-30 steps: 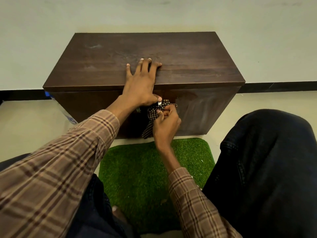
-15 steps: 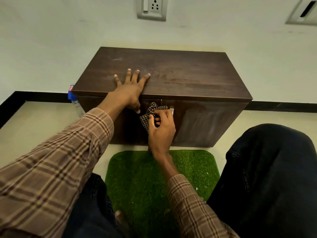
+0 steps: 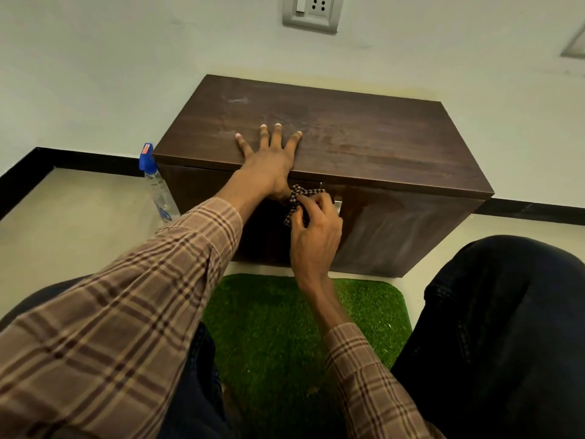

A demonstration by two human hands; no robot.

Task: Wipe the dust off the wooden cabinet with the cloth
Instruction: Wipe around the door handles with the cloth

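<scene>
Fingers (image 3: 269,137) of the left hand (image 3: 269,160) lie straight and spread, flat on the top of the wooden cabinet (image 3: 364,144) near its front edge, holding nothing. Right hand (image 3: 316,229): fingers curled, pinching a bunched checked cloth (image 3: 296,199) against the upper front face, at the seam between the two doors.

A metal handle (image 3: 338,205) shows just right of the right hand, partly covered by it. The left wrist crosses in front of the left door. A spray bottle (image 3: 155,185) with a blue cap stands on the floor touching or just beside the cabinet's left end. A green turf mat (image 3: 285,327) lies in front of the cabinet. A wall socket (image 3: 311,11) sits above.

The cabinet stands against the wall, long axis running left to right, doors facing the person. The cloth hangs roughly vertical under the top edge.
</scene>
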